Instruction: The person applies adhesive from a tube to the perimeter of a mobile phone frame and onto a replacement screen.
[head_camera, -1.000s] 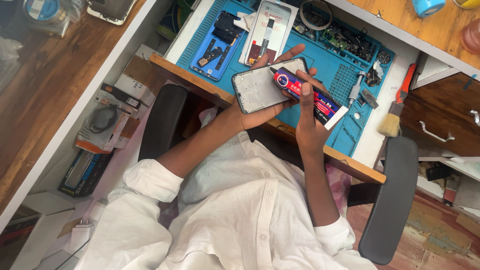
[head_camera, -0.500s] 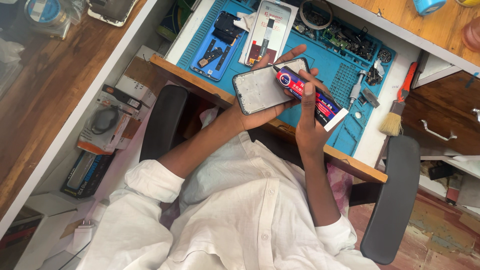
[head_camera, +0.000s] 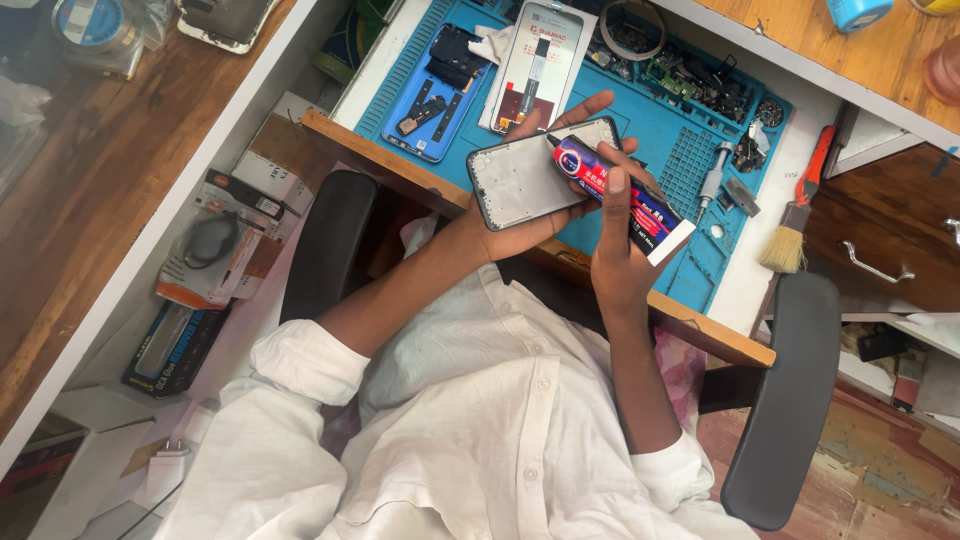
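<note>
Since 1 second ago, little has shifted: both hands stay raised over the near edge of the blue silicone repair mat, and the tube's tip remains at the frame's top edge. The left hand cradles a dark-rimmed phone frame with a pale grey inner face from beneath, fingers spread wide behind it, one fingertip showing past its far edge. The right hand is closed around a red, blue and black glue tube with a flat white crimped end, index finger lying along its top; the nozzle touches the frame's upper right corner. Frame and tube hover above the wooden front edge of the bench. On the mat's far left part lies a dark phone part tray, with a white flat package just beside it. Near the mat's right edge rest a silver screwdriver and a wooden-handled brush with pale bristles.
</note>
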